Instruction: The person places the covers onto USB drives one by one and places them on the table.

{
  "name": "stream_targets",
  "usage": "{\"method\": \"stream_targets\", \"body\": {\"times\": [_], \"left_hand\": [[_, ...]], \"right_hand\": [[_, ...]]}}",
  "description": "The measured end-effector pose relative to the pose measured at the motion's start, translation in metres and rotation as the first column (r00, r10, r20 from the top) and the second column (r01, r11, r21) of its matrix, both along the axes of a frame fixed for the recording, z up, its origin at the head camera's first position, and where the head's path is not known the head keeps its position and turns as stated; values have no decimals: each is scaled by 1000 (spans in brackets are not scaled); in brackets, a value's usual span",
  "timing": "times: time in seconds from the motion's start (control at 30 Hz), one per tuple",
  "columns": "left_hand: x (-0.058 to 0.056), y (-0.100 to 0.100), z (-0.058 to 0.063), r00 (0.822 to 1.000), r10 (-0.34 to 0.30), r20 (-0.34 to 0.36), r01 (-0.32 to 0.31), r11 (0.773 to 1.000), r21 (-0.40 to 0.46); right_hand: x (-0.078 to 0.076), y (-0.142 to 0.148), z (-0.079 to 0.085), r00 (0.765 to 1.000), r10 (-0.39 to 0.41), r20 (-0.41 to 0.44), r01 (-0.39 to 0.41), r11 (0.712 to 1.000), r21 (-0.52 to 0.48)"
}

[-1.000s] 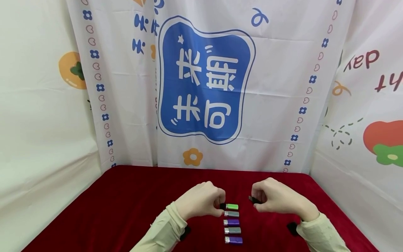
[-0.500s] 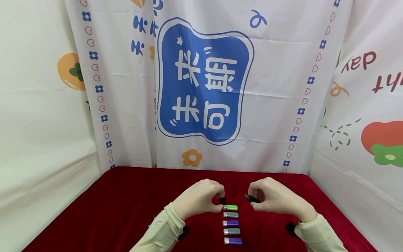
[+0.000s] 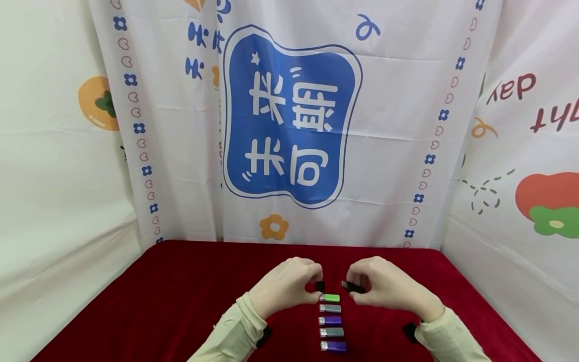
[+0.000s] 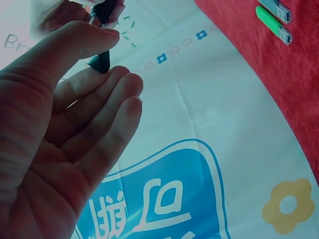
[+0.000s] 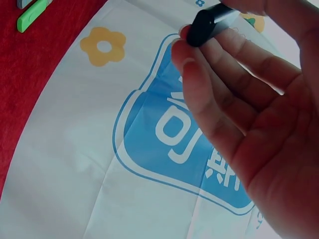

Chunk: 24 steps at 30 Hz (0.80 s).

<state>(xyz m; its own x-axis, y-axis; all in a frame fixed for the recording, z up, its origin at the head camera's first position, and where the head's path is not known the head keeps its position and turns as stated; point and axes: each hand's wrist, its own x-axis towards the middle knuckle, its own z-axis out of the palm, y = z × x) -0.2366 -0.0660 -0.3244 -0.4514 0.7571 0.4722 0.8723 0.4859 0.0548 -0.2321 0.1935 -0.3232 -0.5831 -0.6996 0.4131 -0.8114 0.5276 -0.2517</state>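
In the head view my left hand [image 3: 287,285] pinches a small black cap [image 3: 320,286] between thumb and fingers, above the far end of a row of USB sticks. The left wrist view shows the black cap [image 4: 103,61] at the fingertips. My right hand [image 3: 389,285] pinches a black USB stick [image 3: 355,287], its metal plug pointing left toward the cap. A small gap separates the two. Seen from the right wrist, the black USB stick [image 5: 204,25] shows its rounded end. Just below the hands lies a green USB stick [image 3: 332,298].
Below the green one, a grey USB stick [image 3: 332,308], a purple one [image 3: 332,321], another grey [image 3: 333,332] and another purple [image 3: 335,346] lie in a column on the red cloth [image 3: 194,291]. Printed white curtains [image 3: 398,125] enclose the table's back and sides.
My right hand has moved left, bringing the black USB stick's plug nearer the cap. The left hand has lifted the cap slightly from beside the green stick. The view has shifted a little.
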Motion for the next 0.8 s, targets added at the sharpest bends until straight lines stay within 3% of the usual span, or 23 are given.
{"method": "stream_targets", "body": {"times": [0.33,0.8], "left_hand": [[0,2,-3,999,37,2,-37,999,-33],[2,5,-6,1000,26,-10,-26,998,-54]], "right_hand": [[2,-11,-4,999,1,-46,-1,1000,1],[4,-22,-9,994,51,-102,-52,999,-8]]}}
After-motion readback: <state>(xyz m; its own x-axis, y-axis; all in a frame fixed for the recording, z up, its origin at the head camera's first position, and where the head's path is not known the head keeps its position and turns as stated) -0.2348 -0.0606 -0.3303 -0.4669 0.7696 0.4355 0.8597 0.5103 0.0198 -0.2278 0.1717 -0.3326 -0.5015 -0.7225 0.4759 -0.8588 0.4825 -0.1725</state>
